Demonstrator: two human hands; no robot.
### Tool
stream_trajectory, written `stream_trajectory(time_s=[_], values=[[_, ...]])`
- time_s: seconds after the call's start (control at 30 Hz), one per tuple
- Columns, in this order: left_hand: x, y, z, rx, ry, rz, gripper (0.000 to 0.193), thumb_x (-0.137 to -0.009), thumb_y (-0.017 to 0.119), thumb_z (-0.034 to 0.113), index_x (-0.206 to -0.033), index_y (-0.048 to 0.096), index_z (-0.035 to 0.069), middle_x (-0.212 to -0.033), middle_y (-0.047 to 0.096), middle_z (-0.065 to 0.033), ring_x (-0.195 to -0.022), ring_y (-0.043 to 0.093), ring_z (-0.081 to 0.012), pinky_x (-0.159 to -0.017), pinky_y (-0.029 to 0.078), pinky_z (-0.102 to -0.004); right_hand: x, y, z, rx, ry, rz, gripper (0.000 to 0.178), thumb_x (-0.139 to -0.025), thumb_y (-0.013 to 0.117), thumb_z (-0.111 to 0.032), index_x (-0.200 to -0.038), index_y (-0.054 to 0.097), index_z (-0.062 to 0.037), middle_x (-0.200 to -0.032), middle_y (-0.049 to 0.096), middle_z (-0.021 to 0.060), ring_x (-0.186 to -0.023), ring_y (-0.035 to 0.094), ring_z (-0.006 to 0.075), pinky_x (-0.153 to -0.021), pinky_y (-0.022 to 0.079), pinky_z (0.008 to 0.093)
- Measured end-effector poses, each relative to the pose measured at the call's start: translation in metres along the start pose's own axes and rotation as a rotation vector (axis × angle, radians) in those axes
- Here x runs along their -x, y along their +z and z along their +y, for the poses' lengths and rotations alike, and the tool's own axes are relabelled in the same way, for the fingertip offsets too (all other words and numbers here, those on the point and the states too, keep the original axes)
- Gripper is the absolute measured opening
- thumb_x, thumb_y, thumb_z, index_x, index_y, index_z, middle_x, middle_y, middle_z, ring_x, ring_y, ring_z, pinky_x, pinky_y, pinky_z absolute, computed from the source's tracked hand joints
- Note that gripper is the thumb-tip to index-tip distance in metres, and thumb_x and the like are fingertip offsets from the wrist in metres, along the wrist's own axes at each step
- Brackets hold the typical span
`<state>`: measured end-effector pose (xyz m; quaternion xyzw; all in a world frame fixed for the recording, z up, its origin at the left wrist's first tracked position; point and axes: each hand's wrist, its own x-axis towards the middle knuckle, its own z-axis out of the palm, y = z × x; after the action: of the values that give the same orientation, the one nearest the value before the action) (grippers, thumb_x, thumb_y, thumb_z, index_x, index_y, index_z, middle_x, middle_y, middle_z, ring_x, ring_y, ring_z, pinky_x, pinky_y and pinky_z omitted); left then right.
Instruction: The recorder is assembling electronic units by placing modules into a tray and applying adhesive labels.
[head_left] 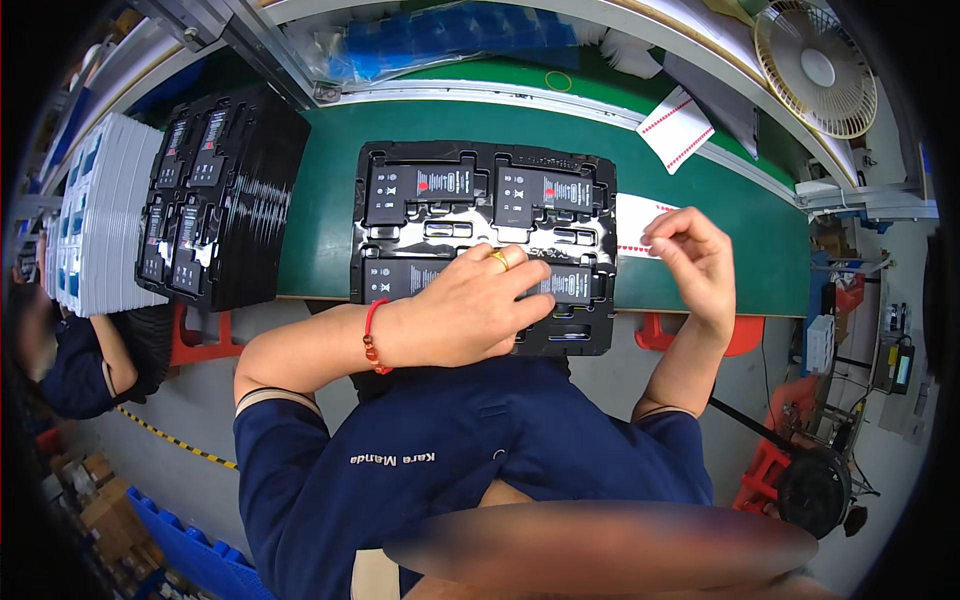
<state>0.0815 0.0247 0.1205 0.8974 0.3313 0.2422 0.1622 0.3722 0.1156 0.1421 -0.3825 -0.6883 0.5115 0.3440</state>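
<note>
A black plastic tray (pixel 484 217) lies in front of me, holding flat black batteries in its pockets. The upper left battery (pixel 393 190) and the upper right battery (pixel 515 195) each carry a small red dot. My left hand (pixel 478 305) rests over the lower row with fingers spread, partly covering the lower left battery (pixel 395 278) and the lower right battery (pixel 575 285). Right of the tray, my right hand (pixel 698 262) hovers beside a white sticker sheet (pixel 633 212) with red dots. Its thumb and forefinger come together; anything between them is too small to make out.
Stacked black trays (pixel 240 190) with batteries stand left on the green table (pixel 325 200), beside a white stack (pixel 112 210). Another dotted sheet (pixel 676 130) lies at the back right. A fan (pixel 817 68) is at far right. Another person's arm (pixel 113 355) shows at left.
</note>
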Motion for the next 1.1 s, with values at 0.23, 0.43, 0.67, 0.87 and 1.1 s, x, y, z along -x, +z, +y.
stream_trajectory(time_s=[0.23, 0.43, 0.67, 0.87, 1.1], values=[[0.0, 0.004, -0.009, -0.115, 0.082, 0.252, 0.026, -0.068, 0.076, 0.015, -0.091, 0.069, 0.004, -0.099, 0.065, -0.0054, -0.091, 0.06, -0.0219, -0.071, 0.048, -0.0329, -0.017, 0.05, -0.025, -0.044, 0.089, -0.261, 0.014, -0.089, 0.063, 0.003, -0.103, 0.06, -0.0002, -0.084, 0.061, 0.0005, -0.079, 0.058, 0.0065, -0.071, 0.048, 0.0224], [-0.003, 0.01, -0.015, -0.134, 0.029, 0.275, 0.023, -0.072, 0.079, 0.011, -0.092, 0.07, 0.004, -0.093, 0.065, -0.0039, -0.087, 0.061, -0.0194, -0.07, 0.048, -0.0327, -0.026, 0.063, -0.02, 0.002, 0.156, -0.443, 0.026, -0.09, 0.059, 0.004, -0.115, 0.054, -0.0021, -0.08, 0.055, -0.0033, -0.072, 0.049, 0.0031, -0.063, 0.041, 0.0213], [-0.007, 0.012, -0.018, -0.112, 0.04, 0.383, 0.012, -0.075, 0.073, 0.012, -0.082, 0.065, 0.007, -0.08, 0.056, -0.0006, -0.077, 0.055, -0.0178, -0.064, 0.043, -0.0322, -0.031, 0.063, -0.024, 0.149, 0.125, -0.496, 0.027, -0.089, 0.06, 0.002, -0.115, 0.054, -0.0009, -0.081, 0.054, -0.0024, -0.07, 0.045, 0.0044, -0.063, 0.039, 0.0217], [-0.007, 0.012, -0.017, -0.097, 0.025, 0.377, 0.013, -0.075, 0.074, 0.013, -0.083, 0.065, 0.007, -0.081, 0.057, -0.0006, -0.078, 0.056, -0.018, -0.064, 0.044, -0.0326, -0.029, 0.066, -0.023, 0.169, 0.102, -0.471, 0.03, -0.087, 0.06, 0.004, -0.116, 0.054, -0.0026, -0.078, 0.053, -0.0021, -0.067, 0.045, 0.0054, -0.061, 0.04, 0.023], [-0.007, 0.014, -0.017, -0.097, 0.03, 0.374, 0.013, -0.075, 0.074, 0.013, -0.084, 0.065, 0.007, -0.084, 0.059, -0.0005, -0.078, 0.057, -0.0179, -0.064, 0.043, -0.0325, -0.023, 0.067, -0.02, 0.252, 0.05, -0.417, 0.037, -0.084, 0.064, 0.003, -0.118, 0.053, -0.0039, -0.079, 0.057, 0.0015, -0.067, 0.052, 0.0105, -0.061, 0.043, 0.0263]])
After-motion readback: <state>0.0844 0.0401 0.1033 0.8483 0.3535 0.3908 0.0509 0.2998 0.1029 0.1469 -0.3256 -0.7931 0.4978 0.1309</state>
